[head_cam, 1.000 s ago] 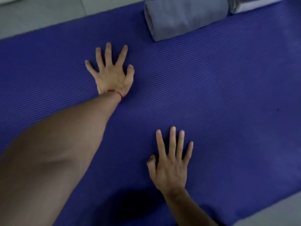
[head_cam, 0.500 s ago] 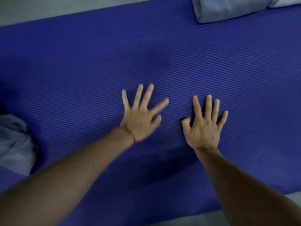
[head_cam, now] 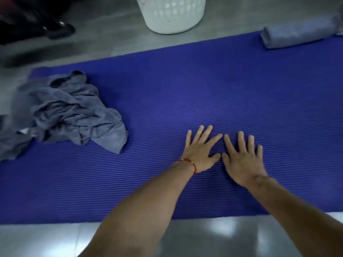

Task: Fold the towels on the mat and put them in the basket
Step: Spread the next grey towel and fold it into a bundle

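A blue ribbed mat lies across the grey floor. My left hand, with a red thread on its wrist, and my right hand lie flat side by side on the mat, fingers straight and spread, holding nothing. A crumpled grey towel sits in a heap at the mat's left end, partly off its edge. A folded grey towel lies at the mat's far right corner. A white perforated basket stands on the floor beyond the mat's far edge.
Dark blurred objects lie on the floor at the far left. Glossy grey floor tiles run along the mat's near edge, under my forearms.
My left hand slid right and now lies beside my right hand. The view pulled back and swung left, bringing the crumpled towel and the basket into sight.
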`<act>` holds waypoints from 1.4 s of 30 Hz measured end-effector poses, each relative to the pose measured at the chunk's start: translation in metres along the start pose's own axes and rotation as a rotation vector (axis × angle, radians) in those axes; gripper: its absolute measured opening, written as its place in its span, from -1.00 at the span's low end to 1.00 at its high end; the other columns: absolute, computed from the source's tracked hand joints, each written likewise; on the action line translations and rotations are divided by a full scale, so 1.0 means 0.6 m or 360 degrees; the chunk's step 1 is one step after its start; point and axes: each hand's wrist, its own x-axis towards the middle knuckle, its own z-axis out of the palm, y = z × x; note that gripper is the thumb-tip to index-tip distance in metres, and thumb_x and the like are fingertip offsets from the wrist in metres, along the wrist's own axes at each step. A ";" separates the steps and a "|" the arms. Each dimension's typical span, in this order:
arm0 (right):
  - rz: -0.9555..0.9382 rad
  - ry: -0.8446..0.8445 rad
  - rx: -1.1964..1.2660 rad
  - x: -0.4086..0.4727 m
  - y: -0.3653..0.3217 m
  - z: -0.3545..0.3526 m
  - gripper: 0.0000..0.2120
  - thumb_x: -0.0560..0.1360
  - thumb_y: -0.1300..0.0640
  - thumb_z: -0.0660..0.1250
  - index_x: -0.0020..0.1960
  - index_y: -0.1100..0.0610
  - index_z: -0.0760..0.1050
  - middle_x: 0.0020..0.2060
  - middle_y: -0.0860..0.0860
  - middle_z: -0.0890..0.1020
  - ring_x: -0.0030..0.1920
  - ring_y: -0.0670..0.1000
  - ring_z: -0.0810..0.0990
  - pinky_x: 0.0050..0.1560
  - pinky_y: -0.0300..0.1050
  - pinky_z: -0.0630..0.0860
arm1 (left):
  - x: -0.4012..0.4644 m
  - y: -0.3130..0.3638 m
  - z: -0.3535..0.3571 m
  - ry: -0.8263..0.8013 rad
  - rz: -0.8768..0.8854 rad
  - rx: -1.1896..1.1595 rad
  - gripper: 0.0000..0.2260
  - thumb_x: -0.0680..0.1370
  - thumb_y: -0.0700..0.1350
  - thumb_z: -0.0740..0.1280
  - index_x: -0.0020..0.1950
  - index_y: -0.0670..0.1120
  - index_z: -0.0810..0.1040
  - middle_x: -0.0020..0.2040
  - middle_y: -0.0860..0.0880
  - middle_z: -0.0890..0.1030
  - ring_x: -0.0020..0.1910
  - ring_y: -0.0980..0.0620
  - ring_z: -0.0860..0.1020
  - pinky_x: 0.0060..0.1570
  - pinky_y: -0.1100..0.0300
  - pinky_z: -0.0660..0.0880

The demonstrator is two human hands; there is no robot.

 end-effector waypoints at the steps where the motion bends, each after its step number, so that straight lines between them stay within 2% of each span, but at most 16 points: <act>1: -0.0078 -0.0112 -0.0008 -0.013 0.009 -0.014 -0.40 0.71 -0.19 -0.17 0.67 -0.06 -0.28 0.65 0.09 -0.24 0.64 0.26 -0.22 0.60 0.29 -0.01 | -0.027 -0.004 -0.006 -0.0010 -0.0015 -0.0145 -0.36 0.63 0.14 0.25 0.66 0.19 0.03 0.67 0.07 -0.22 0.62 0.04 -0.32 0.56 -0.19 -0.31; 4: -0.0265 -0.0200 0.0045 -0.062 0.027 -0.060 -0.42 0.69 -0.18 -0.16 0.67 -0.07 -0.01 0.67 0.05 -0.07 0.66 0.16 -0.06 0.57 0.20 0.19 | -0.116 -0.059 -0.036 0.0238 -0.0300 -0.0158 -0.42 0.54 0.02 0.35 0.56 0.15 0.30 0.67 0.03 0.00 0.64 -0.01 -0.15 0.56 -0.23 -0.20; 7: -0.0416 -0.0178 -0.0073 -0.113 -0.006 -0.086 -0.47 0.71 -0.18 -0.08 0.66 -0.16 -0.02 0.66 0.03 -0.09 0.65 0.10 0.02 0.55 0.10 0.27 | -0.175 -0.169 -0.090 0.0606 -0.0946 0.0094 -0.50 0.54 0.03 0.33 0.47 0.22 0.34 0.61 -0.13 0.06 0.60 -0.20 -0.02 0.50 -0.34 0.04; 10: -0.0631 -0.0243 -0.0074 -0.137 -0.057 -0.108 -0.48 0.70 -0.20 -0.07 0.65 -0.21 -0.01 0.65 -0.04 -0.16 0.65 0.03 -0.03 0.59 0.02 0.20 | -0.215 -0.285 -0.119 0.0177 -0.1283 0.0016 -0.50 0.62 0.11 0.30 0.55 0.24 0.26 0.62 -0.22 0.07 0.58 -0.31 0.09 0.44 -0.28 0.25; 12: -0.0741 -0.0279 -0.0128 -0.153 -0.090 -0.119 -0.45 0.68 -0.24 -0.09 0.65 -0.20 0.01 0.65 -0.08 -0.19 0.64 -0.02 -0.02 0.58 -0.05 0.20 | -0.239 -0.333 -0.110 0.0038 -0.1213 -0.0048 -0.58 0.64 0.03 0.29 0.50 0.02 0.39 0.45 -0.22 0.43 0.40 -0.27 0.43 0.23 -0.11 0.49; 14: -0.0815 -0.0321 -0.0186 -0.169 -0.121 -0.128 -0.40 0.63 -0.29 -0.16 0.65 -0.19 0.02 0.65 -0.11 -0.17 0.63 -0.05 0.02 0.56 -0.08 0.23 | -0.261 -0.346 -0.102 0.0291 -0.1128 0.0003 -0.76 0.64 -0.06 0.29 0.25 -0.12 0.55 0.13 -0.19 0.64 0.13 -0.22 0.60 -0.09 0.00 0.52; 18: -0.0819 -0.0343 0.0025 -0.172 -0.164 -0.163 -0.51 0.70 -0.19 0.02 0.61 -0.16 0.18 0.59 -0.16 0.17 0.54 -0.11 0.25 0.49 -0.24 0.19 | -0.296 -0.290 -0.118 0.0635 -0.0693 0.0020 -0.77 0.54 -0.32 0.25 0.03 -0.07 0.63 -0.24 -0.12 0.61 -0.23 -0.20 0.56 -0.29 -0.06 0.53; 21: -0.0670 -0.0313 0.0521 -0.156 -0.192 -0.199 -0.71 0.69 -0.12 0.16 0.39 -0.22 0.44 0.38 -0.17 0.51 0.31 -0.11 0.52 0.38 -0.11 0.44 | -0.315 -0.233 -0.146 0.0668 -0.0281 -0.0052 -0.80 0.53 -0.32 0.22 -0.08 -0.17 0.64 -0.21 -0.16 0.65 -0.21 -0.21 0.60 -0.25 -0.12 0.58; 24: -0.0436 -0.0576 0.0972 -0.156 -0.213 -0.249 -0.73 0.68 -0.16 0.17 0.34 -0.21 0.46 0.24 -0.14 0.58 0.12 -0.05 0.68 0.10 0.02 0.67 | -0.331 -0.181 -0.199 0.0913 -0.0057 -0.0208 -0.69 0.57 -0.16 0.13 0.02 -0.18 0.67 -0.11 -0.17 0.71 -0.14 -0.19 0.65 -0.20 -0.09 0.60; 26: -0.0328 -0.0809 0.1298 -0.155 -0.223 -0.270 -0.62 0.66 -0.22 0.16 0.44 -0.19 0.43 0.27 -0.03 0.56 0.11 0.05 0.71 0.00 0.08 0.70 | -0.335 -0.151 -0.233 0.0977 0.0033 -0.0338 -0.74 0.58 -0.16 0.18 0.14 -0.11 0.63 -0.10 -0.12 0.69 -0.18 -0.14 0.63 -0.21 -0.04 0.56; 28: -0.0255 -0.1011 0.1794 -0.149 -0.233 -0.276 -0.57 0.65 -0.24 0.17 0.47 -0.16 0.45 0.29 0.10 0.55 0.14 0.21 0.70 0.03 0.21 0.68 | -0.336 -0.116 -0.255 0.1033 0.0102 -0.0557 -0.85 0.57 -0.24 0.25 0.10 -0.08 0.50 -0.24 -0.01 0.59 -0.34 0.05 0.51 -0.30 0.06 0.45; 31: -0.0281 -0.1098 0.2252 -0.128 -0.253 -0.280 -0.60 0.71 -0.06 0.19 0.41 0.14 0.53 0.25 0.25 0.63 0.20 0.30 0.67 0.12 0.18 0.66 | -0.339 -0.058 -0.256 0.1166 0.0084 -0.0839 -0.80 0.55 -0.27 0.33 0.00 -0.06 0.33 -0.31 0.09 0.45 -0.39 0.14 0.43 -0.37 0.24 0.36; 34: -0.0422 -0.0767 0.1900 -0.106 -0.261 -0.292 -0.78 0.65 0.32 0.26 0.19 0.30 0.65 0.09 0.26 0.71 0.09 0.15 0.73 -0.04 -0.10 0.67 | -0.349 -0.043 -0.236 0.1148 -0.0024 -0.0869 -0.75 0.56 -0.07 0.40 0.03 -0.02 0.31 -0.19 0.14 0.51 -0.26 0.18 0.50 -0.31 0.16 0.47; 37: -0.0863 -0.0574 0.1063 -0.089 -0.226 -0.345 -0.74 0.59 0.35 0.36 0.07 0.06 0.73 -0.08 0.02 0.77 -0.10 -0.06 0.72 -0.16 -0.23 0.61 | -0.354 -0.103 -0.225 0.1130 -0.0158 -0.0702 -0.80 0.56 0.00 0.35 0.07 0.00 0.37 -0.12 0.14 0.51 -0.18 0.15 0.48 -0.24 0.09 0.51; 39: -0.1080 -0.0768 0.0275 -0.070 -0.191 -0.384 -0.67 0.56 0.33 0.35 -0.01 -0.07 0.73 -0.16 -0.12 0.75 -0.16 -0.15 0.69 -0.14 -0.25 0.58 | -0.360 -0.154 -0.228 0.0960 -0.0286 -0.0380 -0.72 0.52 -0.01 0.35 0.18 -0.05 0.47 0.08 -0.01 0.54 0.03 -0.04 0.51 -0.04 -0.07 0.55; 42: -0.0904 -0.0991 -0.0789 -0.024 -0.145 -0.382 -0.71 0.49 0.28 0.30 -0.09 -0.08 0.66 -0.20 -0.17 0.68 -0.18 -0.14 0.61 -0.05 -0.07 0.63 | -0.364 -0.191 -0.248 0.0536 -0.0471 0.0162 -0.54 0.51 0.04 0.37 0.38 -0.03 0.44 0.38 -0.09 0.41 0.29 -0.20 0.42 0.14 -0.14 0.48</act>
